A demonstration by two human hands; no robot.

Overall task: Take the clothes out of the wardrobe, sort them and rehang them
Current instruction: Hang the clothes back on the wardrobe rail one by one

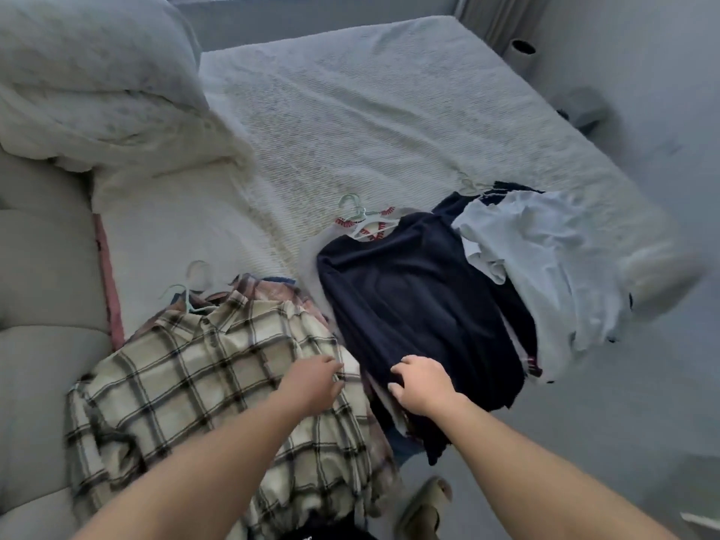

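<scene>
Three piles of clothes on hangers lie along the near edge of the bed point(350, 122). A cream plaid shirt point(187, 368) tops the left pile, a navy long-sleeved top point(409, 290) the middle one, and a pale blue garment point(545, 259) the right one. My left hand point(311, 381) rests on the plaid shirt's right edge with fingers bent into the cloth. My right hand point(422, 385) grips the lower hem of the navy top, fingers curled into the fabric. Pale green hangers point(356, 212) stick out at the collars.
A bunched white duvet point(97, 91) fills the bed's far left corner. A grey padded headboard point(43, 267) runs along the left. Grey floor lies to the right, with a slipper point(424, 508) near my feet.
</scene>
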